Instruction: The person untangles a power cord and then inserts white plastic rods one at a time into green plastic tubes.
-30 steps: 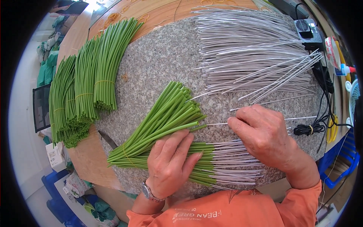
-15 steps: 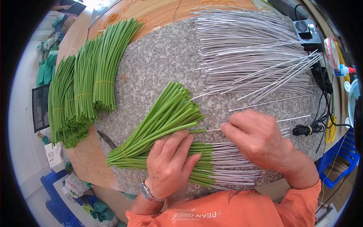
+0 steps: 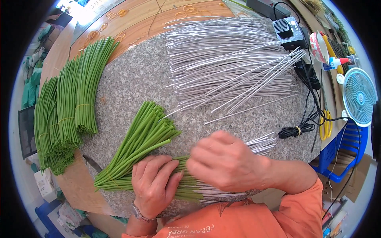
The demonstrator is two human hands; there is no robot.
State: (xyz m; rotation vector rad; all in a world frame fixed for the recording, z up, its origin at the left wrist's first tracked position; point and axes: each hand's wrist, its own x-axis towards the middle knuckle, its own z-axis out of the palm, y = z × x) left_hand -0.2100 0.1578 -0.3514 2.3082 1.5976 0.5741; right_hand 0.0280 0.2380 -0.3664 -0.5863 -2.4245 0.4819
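A sheaf of green plastic stems (image 3: 137, 137), fanned out and banded at its lower left end, lies before me on the grey stone slab. My left hand (image 3: 155, 180), wearing a wristwatch (image 3: 139, 213), is closed over some of the lower stems, thumb along their right ends. Close to its right, my right hand (image 3: 226, 162) is curled into a fist, slightly blurred, around a white wire; the grip point is hidden. White wires (image 3: 218, 191) stick out of the lower stems. Other wire ends (image 3: 262, 143) show beyond the fist.
Banded green bundles (image 3: 85, 91) lie at the left, near a dark blade (image 3: 92, 162). A wide pile of white wires (image 3: 234, 63) covers the far right of the slab (image 3: 131, 75). Beside it are a black cord (image 3: 295, 131), yellow-handled scissors (image 3: 326, 125), a glue bottle (image 3: 335, 62) and a blue fan (image 3: 359, 97).
My right hand has moved left and down toward the left hand, closing the gap where a wire showed entering a stem. The whole view has shifted, so the slab appears further left.
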